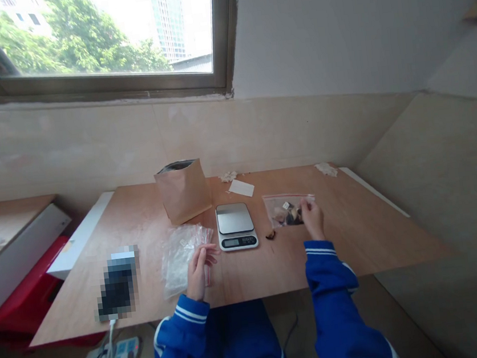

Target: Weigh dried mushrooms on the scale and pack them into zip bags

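Observation:
My right hand [313,216] is closed on the top right corner of a clear zip-lock bag [274,206], which lies on the table right of the scale. Inside it are dark and pale pieces [289,217] and a small white square; I cannot tell what the pieces are. A small dark scrap [270,235] lies just below the bag. With its fingers stretched out, my left hand [199,267] is over the right edge of a pile of clear plastic zip-lock bags [179,260]. Between my hands sits a digital kitchen scale [235,222] with nothing on its plate.
A brown paper bag [183,191] stands open-topped behind the plastic bags. A white card [242,188] and crumpled pale bits [228,176] are at the back, another pale clump [326,169] farther right. A blurred-out phone [119,281] with a cable lies left on the wooden table [357,240].

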`<action>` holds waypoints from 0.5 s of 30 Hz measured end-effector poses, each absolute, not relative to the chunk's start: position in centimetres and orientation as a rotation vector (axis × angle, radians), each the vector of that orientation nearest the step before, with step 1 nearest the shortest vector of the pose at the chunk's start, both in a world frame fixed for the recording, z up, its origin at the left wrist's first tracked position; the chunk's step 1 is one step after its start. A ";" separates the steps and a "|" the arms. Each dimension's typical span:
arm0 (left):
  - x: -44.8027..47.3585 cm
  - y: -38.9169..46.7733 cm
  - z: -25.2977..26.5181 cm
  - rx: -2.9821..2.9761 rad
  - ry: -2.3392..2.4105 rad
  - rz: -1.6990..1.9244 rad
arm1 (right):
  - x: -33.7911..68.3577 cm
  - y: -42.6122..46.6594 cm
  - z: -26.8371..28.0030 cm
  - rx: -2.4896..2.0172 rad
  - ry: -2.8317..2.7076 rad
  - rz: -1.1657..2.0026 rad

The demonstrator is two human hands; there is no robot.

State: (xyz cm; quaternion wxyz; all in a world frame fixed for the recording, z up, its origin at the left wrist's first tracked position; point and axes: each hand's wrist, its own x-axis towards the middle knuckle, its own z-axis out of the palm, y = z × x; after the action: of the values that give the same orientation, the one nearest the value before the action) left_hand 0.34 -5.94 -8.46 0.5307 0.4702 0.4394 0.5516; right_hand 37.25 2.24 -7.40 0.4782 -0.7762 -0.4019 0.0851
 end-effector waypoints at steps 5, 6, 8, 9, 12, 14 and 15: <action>-0.3 -5.7 -9.1 1.143 1.076 1.320 | 37.1 2.6 -9.5 -2.104 -0.838 -0.187; -0.4 -5.6 -9.3 1.142 1.081 1.322 | 36.1 2.1 -10.6 -2.096 -0.858 -0.255; -0.5 -5.3 -9.4 1.135 1.093 1.329 | 33.8 1.1 -13.0 -2.028 -1.035 -0.292; -0.6 -5.2 -9.4 1.135 1.102 1.331 | 32.7 0.8 -14.3 -1.994 -1.142 -0.281; -0.8 -5.0 -9.2 1.170 1.131 1.325 | 31.1 0.4 -16.8 -1.943 -1.413 -0.207; -1.1 -5.0 -9.1 1.209 1.165 1.323 | 31.1 0.5 -17.1 -1.959 -1.486 -0.152; -1.4 -4.9 -9.0 1.229 1.197 1.331 | 31.3 0.6 -17.0 -1.970 -1.488 -0.134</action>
State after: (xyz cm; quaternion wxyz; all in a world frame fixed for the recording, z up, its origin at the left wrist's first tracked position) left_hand -1.36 -4.95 -8.95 0.4664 0.5008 0.4875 0.5423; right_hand 31.31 0.61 -16.95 0.3286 -0.7526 -0.5683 -0.0512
